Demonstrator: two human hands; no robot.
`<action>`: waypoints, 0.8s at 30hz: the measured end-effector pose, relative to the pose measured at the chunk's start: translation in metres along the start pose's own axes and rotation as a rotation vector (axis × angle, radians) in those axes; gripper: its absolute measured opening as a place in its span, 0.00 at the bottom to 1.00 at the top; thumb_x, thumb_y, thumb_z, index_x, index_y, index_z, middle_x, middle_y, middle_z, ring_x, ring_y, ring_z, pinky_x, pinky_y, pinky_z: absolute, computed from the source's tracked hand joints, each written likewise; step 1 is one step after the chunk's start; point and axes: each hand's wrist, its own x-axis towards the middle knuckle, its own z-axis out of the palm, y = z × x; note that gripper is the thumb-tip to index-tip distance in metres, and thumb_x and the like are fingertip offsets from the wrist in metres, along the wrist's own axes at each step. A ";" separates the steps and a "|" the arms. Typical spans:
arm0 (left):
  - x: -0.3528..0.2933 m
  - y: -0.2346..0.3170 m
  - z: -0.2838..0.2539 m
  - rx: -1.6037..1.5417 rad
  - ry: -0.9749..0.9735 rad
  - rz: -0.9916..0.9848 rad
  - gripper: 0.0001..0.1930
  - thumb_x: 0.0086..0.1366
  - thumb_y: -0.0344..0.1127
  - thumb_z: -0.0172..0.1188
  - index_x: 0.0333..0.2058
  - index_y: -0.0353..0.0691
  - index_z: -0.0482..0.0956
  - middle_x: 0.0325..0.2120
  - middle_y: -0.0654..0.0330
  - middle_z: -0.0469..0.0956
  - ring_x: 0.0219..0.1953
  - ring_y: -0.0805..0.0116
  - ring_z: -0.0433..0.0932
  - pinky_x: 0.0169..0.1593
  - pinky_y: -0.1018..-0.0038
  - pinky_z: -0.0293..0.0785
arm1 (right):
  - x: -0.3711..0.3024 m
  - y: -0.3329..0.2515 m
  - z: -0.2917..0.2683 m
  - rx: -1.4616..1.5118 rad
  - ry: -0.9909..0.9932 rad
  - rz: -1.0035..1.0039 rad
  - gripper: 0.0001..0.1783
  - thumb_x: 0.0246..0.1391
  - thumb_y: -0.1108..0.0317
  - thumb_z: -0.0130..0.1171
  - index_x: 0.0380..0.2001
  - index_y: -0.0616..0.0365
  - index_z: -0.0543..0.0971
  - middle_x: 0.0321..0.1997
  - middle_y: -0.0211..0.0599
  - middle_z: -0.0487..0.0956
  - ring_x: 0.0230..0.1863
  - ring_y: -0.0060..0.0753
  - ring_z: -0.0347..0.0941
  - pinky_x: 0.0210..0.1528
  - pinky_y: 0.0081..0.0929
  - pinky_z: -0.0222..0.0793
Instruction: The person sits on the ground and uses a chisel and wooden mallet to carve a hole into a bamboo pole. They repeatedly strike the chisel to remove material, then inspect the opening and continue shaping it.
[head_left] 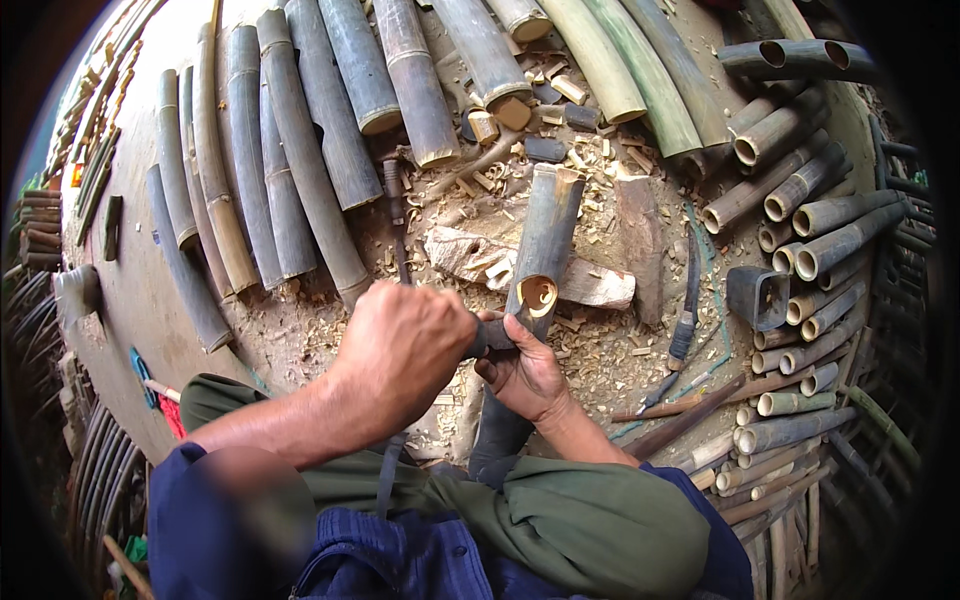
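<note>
A grey bamboo tube (548, 225) slants through the middle, with an oval hole cut in its side that shows pale wood. Its lower part passes beneath my hands towards my lap. My left hand (405, 335) is a fist, closed round one end of a dark, thick handle (490, 338); its blade or tip is hidden. Just below the hole, my right hand (530, 372) has its thumb and fingers round the other end of that handle, against the tube. Beyond my left fist, a thin dark rod-shaped tool (396, 205) runs away; whether the fist touches it is unclear.
A rough wood block (470, 255) lies under the tube, among pale shavings (600, 360). Long bamboo poles (305, 160) lie at the far left and ahead. To the right are a curved knife (685, 325), a dark open container (757, 297) and stacked bamboo pieces (850, 240).
</note>
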 end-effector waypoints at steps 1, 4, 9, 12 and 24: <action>0.009 -0.013 -0.013 -0.047 -0.018 0.063 0.05 0.55 0.29 0.65 0.29 0.33 0.82 0.26 0.52 0.85 0.31 0.57 0.88 0.36 0.62 0.83 | 0.000 0.000 0.002 0.008 0.045 -0.016 0.22 0.77 0.57 0.52 0.60 0.66 0.75 0.51 0.45 0.83 0.50 0.37 0.83 0.58 0.37 0.85; 0.039 -0.049 -0.011 -0.202 -0.082 0.126 0.06 0.49 0.30 0.65 0.26 0.33 0.84 0.24 0.49 0.85 0.33 0.51 0.88 0.40 0.57 0.84 | 0.003 -0.005 0.014 -0.028 0.164 -0.040 0.20 0.76 0.61 0.53 0.58 0.68 0.75 0.51 0.46 0.83 0.50 0.40 0.83 0.59 0.39 0.84; 0.022 -0.046 0.075 -0.760 -0.318 -0.088 0.17 0.48 0.36 0.75 0.33 0.32 0.84 0.27 0.46 0.85 0.34 0.50 0.87 0.43 0.56 0.84 | 0.002 -0.019 0.031 -0.292 0.398 0.008 0.14 0.70 0.65 0.55 0.45 0.70 0.77 0.46 0.53 0.83 0.42 0.48 0.86 0.50 0.47 0.88; -0.002 0.023 0.112 -1.079 -0.422 -0.295 0.19 0.55 0.40 0.74 0.39 0.32 0.83 0.33 0.41 0.86 0.38 0.43 0.88 0.48 0.53 0.84 | -0.009 -0.041 0.028 -0.632 0.522 0.170 0.14 0.68 0.66 0.56 0.41 0.71 0.79 0.39 0.52 0.84 0.32 0.48 0.87 0.39 0.47 0.89; -0.017 0.003 0.046 -0.221 0.020 -0.045 0.09 0.56 0.25 0.64 0.35 0.28 0.77 0.28 0.46 0.85 0.31 0.52 0.89 0.32 0.62 0.84 | -0.013 -0.006 0.003 -0.264 0.159 0.068 0.23 0.77 0.55 0.51 0.58 0.65 0.77 0.50 0.47 0.85 0.52 0.38 0.84 0.59 0.39 0.83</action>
